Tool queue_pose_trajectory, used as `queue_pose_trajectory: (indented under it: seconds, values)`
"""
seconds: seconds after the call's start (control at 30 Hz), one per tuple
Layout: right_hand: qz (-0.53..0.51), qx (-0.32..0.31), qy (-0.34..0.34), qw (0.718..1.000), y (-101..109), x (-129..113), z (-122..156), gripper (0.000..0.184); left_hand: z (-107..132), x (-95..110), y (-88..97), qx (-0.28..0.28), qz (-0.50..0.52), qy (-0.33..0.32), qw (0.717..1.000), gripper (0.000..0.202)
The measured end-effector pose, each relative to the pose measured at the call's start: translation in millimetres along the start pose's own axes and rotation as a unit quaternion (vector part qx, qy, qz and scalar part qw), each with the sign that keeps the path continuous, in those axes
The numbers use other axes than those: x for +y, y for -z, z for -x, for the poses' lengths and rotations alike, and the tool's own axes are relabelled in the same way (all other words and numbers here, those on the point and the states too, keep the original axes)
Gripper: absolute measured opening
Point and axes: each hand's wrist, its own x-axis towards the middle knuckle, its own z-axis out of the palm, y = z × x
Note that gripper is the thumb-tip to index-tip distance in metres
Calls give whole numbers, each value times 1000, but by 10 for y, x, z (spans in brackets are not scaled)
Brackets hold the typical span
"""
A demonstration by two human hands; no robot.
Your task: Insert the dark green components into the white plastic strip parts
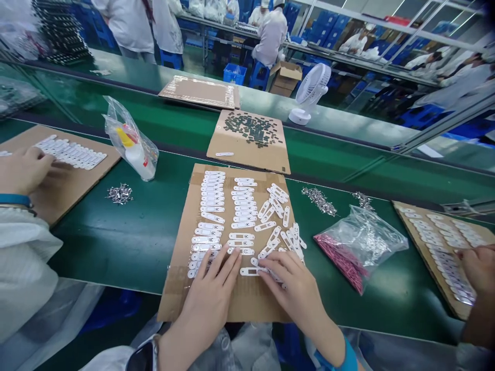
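Partly covered, partly cropped
The right hand [292, 283] hides parts of some white strips [249, 271]; the bottom edge cuts the watch [143, 355], the left edge a co-worker's hand [23, 170].

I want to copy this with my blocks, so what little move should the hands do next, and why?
Maybe the right hand should nudge the white piece at its fingertips up and left, under the middle column. That piece lies just below the column's end and slightly to the right, while the column's pieces lie roughly lined up, one below another.
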Motion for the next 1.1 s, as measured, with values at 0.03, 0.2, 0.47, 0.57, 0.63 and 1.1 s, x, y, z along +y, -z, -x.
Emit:
queue_pose_trajectory:
  seconds: [0.03,0.2,0.47,0.57,0.63,1.1]
  values:
    - [3,1,-5,1000,-30,2,-36,9,7,3,18,0,0,1,1000,52]
    - [25,-24,-27,999,-196,46,-280,6,89,-2,149,19,13,2,1000,51]
    - [7,-27,59,998,-166,30,-410,13,338,-413,200,128,79,35,988,43]
    - [42,5,140,989,-49,113,-716,14,366,-560,149,144,74,61,985,38]
    - [121,9,142,982,-30,265,-1103,18,368,-603,110,142,64,59,986,35]
    - [207,-175,31,962,-876,1058,-2776,22,366,-628,53,154,113,68,979,28]
